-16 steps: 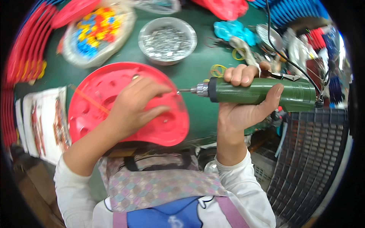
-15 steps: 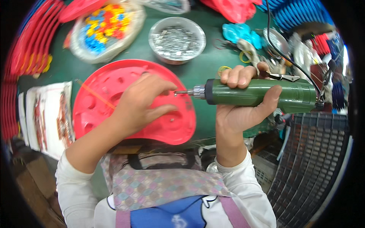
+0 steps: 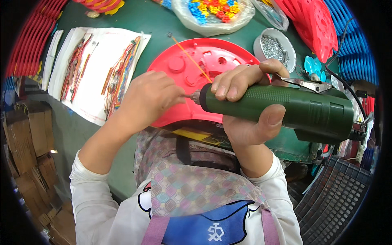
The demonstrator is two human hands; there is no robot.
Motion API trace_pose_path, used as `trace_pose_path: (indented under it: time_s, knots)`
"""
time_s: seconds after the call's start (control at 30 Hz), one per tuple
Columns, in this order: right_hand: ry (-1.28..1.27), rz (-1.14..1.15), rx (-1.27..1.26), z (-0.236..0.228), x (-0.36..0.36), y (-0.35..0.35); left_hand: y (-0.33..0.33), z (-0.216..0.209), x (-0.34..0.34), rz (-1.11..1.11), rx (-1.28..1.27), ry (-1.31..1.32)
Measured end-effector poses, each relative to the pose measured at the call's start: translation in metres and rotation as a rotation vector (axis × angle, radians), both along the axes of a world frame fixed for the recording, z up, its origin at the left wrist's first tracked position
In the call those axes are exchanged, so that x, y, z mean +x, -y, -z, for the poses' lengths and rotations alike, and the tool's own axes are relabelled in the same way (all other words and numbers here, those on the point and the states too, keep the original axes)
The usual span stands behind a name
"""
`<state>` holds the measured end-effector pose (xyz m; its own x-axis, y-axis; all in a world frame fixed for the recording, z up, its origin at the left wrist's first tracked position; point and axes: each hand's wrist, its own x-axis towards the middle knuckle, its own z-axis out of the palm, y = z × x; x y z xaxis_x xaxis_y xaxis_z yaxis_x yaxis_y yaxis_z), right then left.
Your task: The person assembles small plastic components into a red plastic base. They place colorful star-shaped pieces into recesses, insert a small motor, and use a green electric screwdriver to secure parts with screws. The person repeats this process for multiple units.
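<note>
My right hand [image 3: 247,132] grips a green electric screwdriver [image 3: 281,104], which lies level with its bit pointing left. A metal lever runs along the tool's upper side under my fingers. My left hand [image 3: 151,98] is closed, its fingertips pinched at the end of the bit; whatever they hold there is hidden. Beneath both hands a red curved plastic shell [image 3: 177,64] with moulded rings and holes rests on the green table [image 3: 157,36]. An orange-yellow wire [image 3: 188,56] stretches across it and past its far edge.
White sheets [image 3: 94,69] with bundles of coloured wires lie at left. Beyond the shell are a plastic bag [image 3: 208,29] of small coloured star-shaped pieces and a bowl [image 3: 291,61] of small metal parts. Red shells [image 3: 302,24] and blue shells [image 3: 355,45] fill the far right. A dark crate [image 3: 335,200] stands lower right.
The view has shifted, so the table's things appear farther right. My left fingers, spread near the bit before, have closed at its tip. The screwdriver appears larger.
</note>
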<state>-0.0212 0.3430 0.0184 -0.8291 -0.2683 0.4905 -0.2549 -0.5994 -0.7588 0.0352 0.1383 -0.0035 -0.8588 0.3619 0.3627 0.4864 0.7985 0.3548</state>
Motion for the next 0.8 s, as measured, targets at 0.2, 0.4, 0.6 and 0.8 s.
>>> trace_pose_path:
  time_s: [0.2, 0.4, 0.6, 0.8]
  knots:
    - [0.076, -0.093, -0.079, -0.002, 0.013, 0.032, 0.02, 0.003, 0.02, -0.066, -0.039, -0.032]
    - [0.041, -0.11, -0.011, 0.019, 0.012, 0.042, 0.029, 0.019, 0.032, -0.245, 0.184, -0.152]
    - [0.036, -0.109, 0.088, 0.034, 0.014, 0.053, 0.035, 0.035, 0.04, -0.581, 0.701, 0.381]
    - [0.038, -0.097, 0.141, 0.034, 0.015, 0.06, 0.027, 0.052, 0.04, -0.498, 0.896, 0.528]
